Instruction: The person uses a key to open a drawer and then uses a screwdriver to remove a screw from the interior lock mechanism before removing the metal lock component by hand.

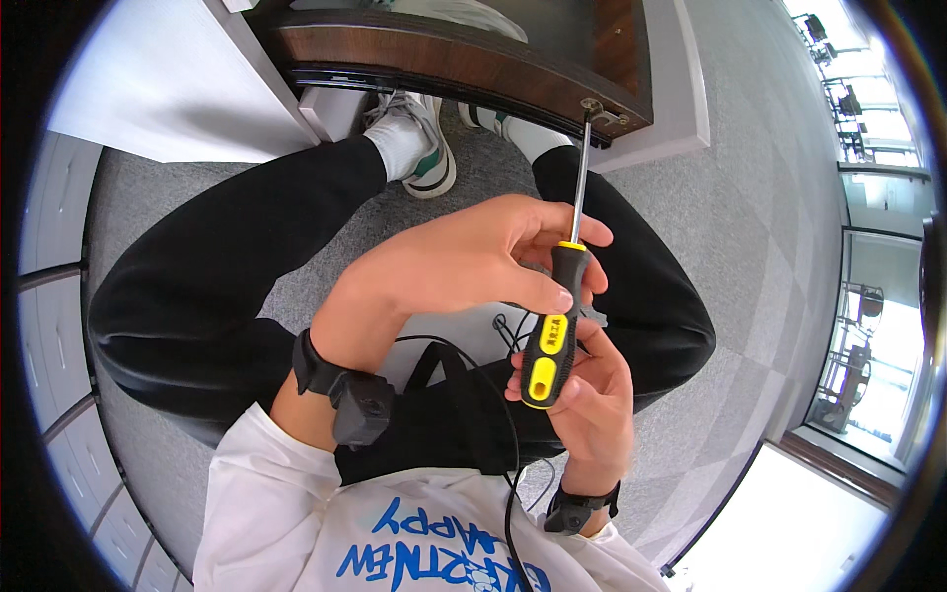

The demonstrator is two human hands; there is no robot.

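A black and yellow screwdriver (pixel 554 321) slants up from my lap, its long metal shaft pointing away from me. The tip meets a small metal fitting (pixel 604 114) at the right corner of a dark brown wooden frame (pixel 434 54). My left hand (pixel 464 257) is closed around the front of the handle, thumb on top, with its fingers reaching by the shaft. At the butt end, the fingers and thumb of my right hand (pixel 597 395) pinch the handle from the right side.
White panels (pixel 187 79) flank the brown frame. My legs are bent on either side, with my shoes (pixel 424 158) under the frame on grey carpet (pixel 725 247). A black cable (pixel 511 444) crosses my lap. Pale drawer cabinets (pixel 59 326) line the left; windows stand at right.
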